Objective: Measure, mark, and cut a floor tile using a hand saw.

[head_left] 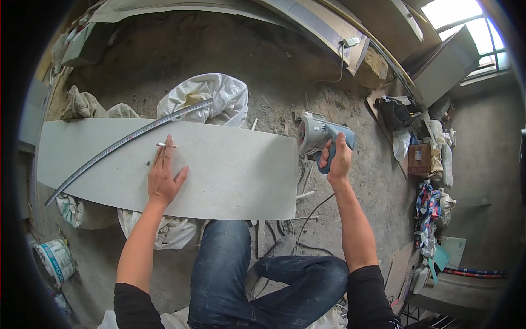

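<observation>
A pale grey board (235, 170) lies flat in front of me, across white sacks. My left hand (165, 178) rests on it palm down, fingers stretched forward. A thin white stick that looks like a cigarette (161, 145) sits between its fingers near the tips. My right hand (338, 159) is wrapped around the blue handle of a circular saw (314, 134). The saw is at the board's right end; whether its blade touches the board is hidden. A long metal ruler (118, 143) lies slantwise over the board's left part, its far end reaching past the edge.
White sacks (233, 93) bulge out beyond and below the board. A dark cable (315, 211) runs over the dusty floor near my legs. A bucket (55, 263) stands at the lower left. Along the right wall are a cardboard box (419, 159) and bags; large panels (318, 33) lean at the back.
</observation>
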